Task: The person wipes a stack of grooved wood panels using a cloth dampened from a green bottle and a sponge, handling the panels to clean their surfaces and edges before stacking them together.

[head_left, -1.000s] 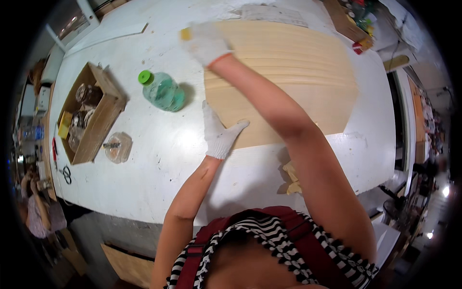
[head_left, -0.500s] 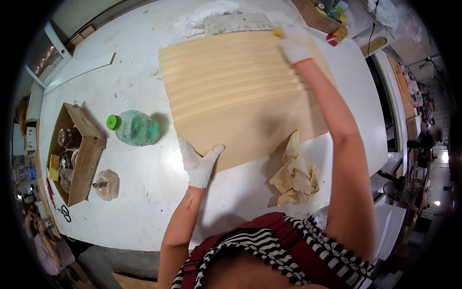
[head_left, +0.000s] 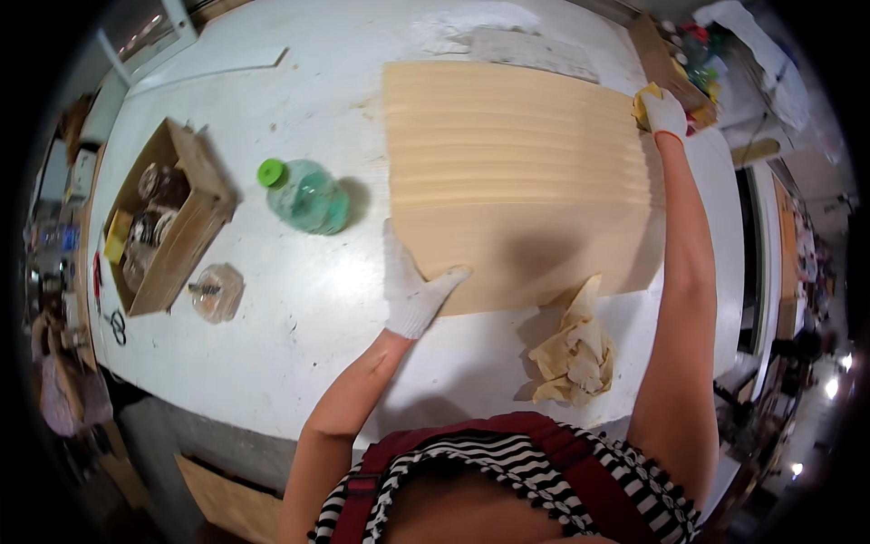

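A tan panel [head_left: 562,231] with ridges across its far part and a flat near part lies on the white table. My left hand [head_left: 417,288], in a white knit glove, grips its near left corner, thumb on top and fingers along the left edge. Out at the far right corner, my gloved right hand [head_left: 668,113] is closed on a yellow pad [head_left: 645,104]; whether this is sponge or folded abrasive, I cannot make out. Just off the panel's near edge sits a crumpled cream cloth [head_left: 575,358].
Left of the panel lies a green-capped bottle [head_left: 308,198] with greenish liquid. Further left are a wooden box [head_left: 195,222] of jars, a clear container [head_left: 217,295] and scissors [head_left: 118,326]. A stained board [head_left: 535,53] lies behind the panel; another box [head_left: 666,63] stands far right.
My right hand has moved rightward with the yellow pad, from above the panel's far edge to its far right corner. My left hand keeps its hold. The whole view has turned slightly.
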Available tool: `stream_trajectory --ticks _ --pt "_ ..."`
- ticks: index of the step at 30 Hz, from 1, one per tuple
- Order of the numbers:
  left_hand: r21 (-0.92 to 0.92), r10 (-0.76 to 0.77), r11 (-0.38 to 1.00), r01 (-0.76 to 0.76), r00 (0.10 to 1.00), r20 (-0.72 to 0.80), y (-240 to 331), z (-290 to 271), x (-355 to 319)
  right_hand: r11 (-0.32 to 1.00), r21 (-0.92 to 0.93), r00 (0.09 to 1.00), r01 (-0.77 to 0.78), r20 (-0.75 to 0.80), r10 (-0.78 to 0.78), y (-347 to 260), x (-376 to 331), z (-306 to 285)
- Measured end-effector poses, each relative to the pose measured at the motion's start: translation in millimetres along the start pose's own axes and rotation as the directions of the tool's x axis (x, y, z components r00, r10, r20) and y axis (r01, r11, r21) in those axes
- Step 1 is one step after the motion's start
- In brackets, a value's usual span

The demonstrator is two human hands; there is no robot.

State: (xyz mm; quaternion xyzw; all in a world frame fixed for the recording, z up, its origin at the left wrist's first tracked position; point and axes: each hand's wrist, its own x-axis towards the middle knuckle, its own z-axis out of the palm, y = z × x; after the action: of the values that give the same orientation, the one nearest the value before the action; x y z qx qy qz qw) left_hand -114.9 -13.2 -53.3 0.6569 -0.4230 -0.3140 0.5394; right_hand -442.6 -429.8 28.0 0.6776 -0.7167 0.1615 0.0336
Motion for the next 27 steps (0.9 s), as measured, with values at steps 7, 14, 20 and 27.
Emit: stream_trajectory --ticks 7,14,20,27 --pt "0.034 0.161 0.986 -0.162 0.986 0.048 13.1 -4.6 6.2 0.780 -0.046 0.755 0.624 -0.222 -0.617 -196.4 -98.9 43.7" --pt "0.057 0.204 0.978 -0.202 0.978 -0.049 -12.3 -4.1 -0.2 0.509 0.690 0.685 0.514 0.027 -0.728 -395.8 -189.5 -3.4" --pt "0.095 0.224 0.968 -0.231 0.972 0.074 16.7 -13.5 7.6 0.670 0.367 0.752 0.645 -0.148 -0.643 -342.2 -151.8 -36.6" --pt "-0.177 0.025 0.984 -0.018 0.999 0.038 -16.5 0.7 -5.7 0.528 0.176 0.557 0.831 -0.287 -0.780 -350.6 -157.0 20.4"
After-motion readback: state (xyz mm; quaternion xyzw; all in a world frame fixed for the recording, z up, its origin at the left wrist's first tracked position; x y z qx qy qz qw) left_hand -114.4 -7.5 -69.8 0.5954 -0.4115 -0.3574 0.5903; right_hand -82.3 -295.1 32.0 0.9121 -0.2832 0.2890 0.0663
